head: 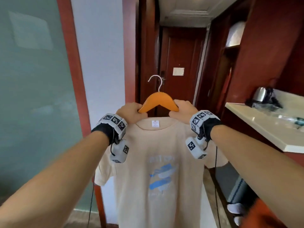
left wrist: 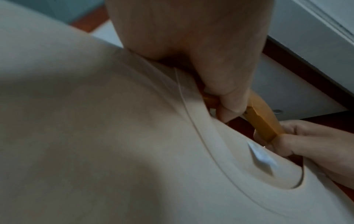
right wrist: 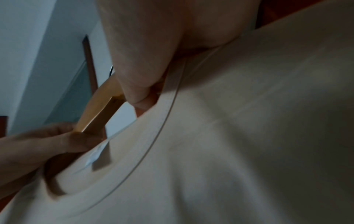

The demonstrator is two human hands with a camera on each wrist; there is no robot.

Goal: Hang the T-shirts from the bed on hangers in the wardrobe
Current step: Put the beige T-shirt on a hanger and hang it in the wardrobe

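While gripping hanger and shirt together, held up mid-room, facing a far dark door.

From the left: left hand (head: 131, 112) curled round the left end of the orange wooden hanger (head: 158, 101) and the collar of the beige T-shirt (head: 158, 170); right hand (head: 183, 111) clenched likewise on the right end; white counter (head: 263, 127) far right.

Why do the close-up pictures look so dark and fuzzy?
Head view: bright and mostly sharp, edges bent by the wide lens. Left wrist view: dim, the T-shirt smeared, shadow across it. Right wrist view: dim too, the hanger blurry.
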